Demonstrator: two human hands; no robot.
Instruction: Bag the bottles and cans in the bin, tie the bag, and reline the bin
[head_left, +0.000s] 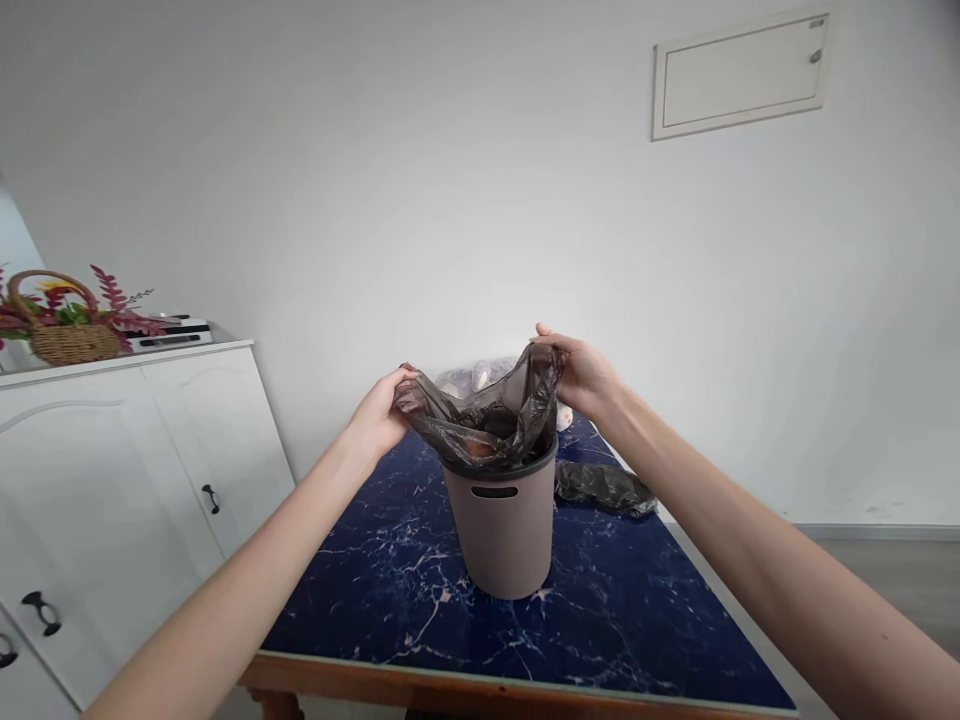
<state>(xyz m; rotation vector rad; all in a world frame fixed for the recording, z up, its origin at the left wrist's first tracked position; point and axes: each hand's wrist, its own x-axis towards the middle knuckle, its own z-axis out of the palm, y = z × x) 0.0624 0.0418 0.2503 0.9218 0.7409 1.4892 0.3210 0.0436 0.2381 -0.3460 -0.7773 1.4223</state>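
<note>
A thin dark garbage bag [480, 425] hangs partly inside a greyish-pink trash can [504, 540] with a dark rim and a handle slot. My left hand [384, 405] pinches the bag's edge on the left, above the rim. On the right, my right hand [581, 370] grips the opposite edge, a little higher. Between my hands the bag's mouth is spread wide and sags toward the front rim. The lower part of the bag is hidden inside the can, which stands upright on the table.
The blue marbled table [390, 560] has a wooden edge. A folded dark plastic bundle [606, 487] lies right of the can; a clear-wrapped item [484, 372] sits behind it. A white cabinet [97, 460] bearing a flower basket [75, 340] stands left. The wall [450, 200] is behind.
</note>
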